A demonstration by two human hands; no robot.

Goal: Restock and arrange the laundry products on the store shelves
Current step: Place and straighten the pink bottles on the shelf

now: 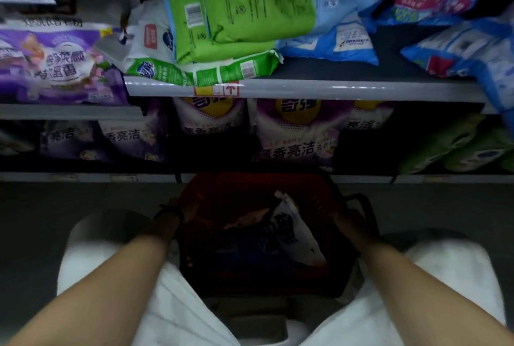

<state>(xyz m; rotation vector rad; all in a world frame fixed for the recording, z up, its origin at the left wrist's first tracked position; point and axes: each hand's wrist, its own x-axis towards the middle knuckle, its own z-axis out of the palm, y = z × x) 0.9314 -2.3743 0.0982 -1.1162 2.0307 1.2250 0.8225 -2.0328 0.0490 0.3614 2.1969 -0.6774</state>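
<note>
L hand [185,213] & R hand [346,224] at either side of red basket [250,183]; too dark to tell if gripping. Detergent bag [294,237] inside. Risk: green bags [250,6] piled loose at shelf [333,89] edge, may slide off.

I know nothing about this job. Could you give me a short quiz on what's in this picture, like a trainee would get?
1. True or false: the green bags lie piled on the upper shelf.
2. Where is the red basket? A) on the upper shelf; B) low down, between the person's left hand and right hand; C) on top of blue bags.
3. Fill in: the bags on the lower shelf just behind the basket are mostly ___.
Key: 1 true; 2 B; 3 purple.
</note>
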